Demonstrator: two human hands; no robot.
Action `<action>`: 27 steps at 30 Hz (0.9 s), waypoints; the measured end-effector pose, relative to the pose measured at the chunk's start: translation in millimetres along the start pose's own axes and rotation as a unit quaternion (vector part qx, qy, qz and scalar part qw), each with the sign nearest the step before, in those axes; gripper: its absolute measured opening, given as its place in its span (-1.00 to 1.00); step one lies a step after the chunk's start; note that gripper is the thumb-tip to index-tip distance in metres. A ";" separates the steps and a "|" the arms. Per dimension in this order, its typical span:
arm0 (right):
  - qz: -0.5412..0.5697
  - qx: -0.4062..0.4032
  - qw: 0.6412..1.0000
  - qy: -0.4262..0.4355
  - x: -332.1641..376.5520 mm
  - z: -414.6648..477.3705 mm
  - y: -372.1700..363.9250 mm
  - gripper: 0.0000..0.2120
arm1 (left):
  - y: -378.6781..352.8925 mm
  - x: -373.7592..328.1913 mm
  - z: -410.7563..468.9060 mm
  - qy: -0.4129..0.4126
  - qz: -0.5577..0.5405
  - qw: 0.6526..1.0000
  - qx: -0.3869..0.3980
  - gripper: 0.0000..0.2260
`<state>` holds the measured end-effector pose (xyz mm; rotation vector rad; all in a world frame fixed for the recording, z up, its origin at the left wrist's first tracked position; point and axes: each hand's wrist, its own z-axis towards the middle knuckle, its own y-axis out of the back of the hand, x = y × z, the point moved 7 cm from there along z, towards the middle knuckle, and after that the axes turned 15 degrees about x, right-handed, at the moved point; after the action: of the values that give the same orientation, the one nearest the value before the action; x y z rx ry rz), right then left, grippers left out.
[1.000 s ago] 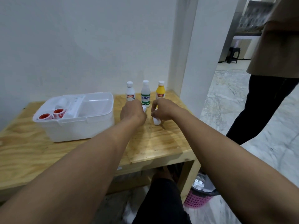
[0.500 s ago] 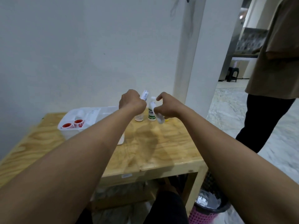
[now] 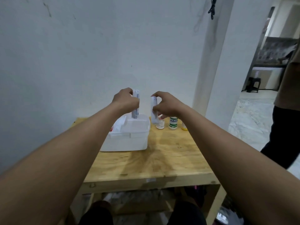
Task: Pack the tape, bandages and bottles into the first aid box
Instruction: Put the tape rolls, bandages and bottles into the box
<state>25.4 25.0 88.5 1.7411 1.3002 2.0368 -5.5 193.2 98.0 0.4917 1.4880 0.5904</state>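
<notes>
Left grip (image 3: 125,101) pinches a wrapped bandage roll (image 3: 136,95) upright, directly above the open first aid box (image 3: 125,143). Right grip (image 3: 165,103) pinches a second bandage roll (image 3: 153,103) just right of the box, over the three bottles (image 3: 173,123) standing on the desk (image 3: 170,159). The rolls look light, soft and compressible, with slick film wrapping. Hold each mid-length between thumb and fingertips, gently.

A white wrapped roll (image 3: 136,94), probably a bandage, is gripped upright in the left hand (image 3: 125,101) above the open first aid box (image 3: 126,143). A second roll (image 3: 153,102) is pinched in the right hand (image 3: 165,103), just right of the box. Behind it, a white bottle (image 3: 160,125), green-label bottle (image 3: 173,123) and yellow bottle (image 3: 184,127) are stood on the wooden table (image 3: 170,159).
</notes>
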 end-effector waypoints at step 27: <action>-0.207 0.072 0.976 0.017 4.3 28.9 -55.9 -0.72 | -10.3 46.5 -4.4 0.025 0.183 0.976 0.111 -0.89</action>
<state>27.0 76.0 51.4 1.3411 1.6909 1.7798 -9.7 214.7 55.5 0.9445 1.5303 0.7305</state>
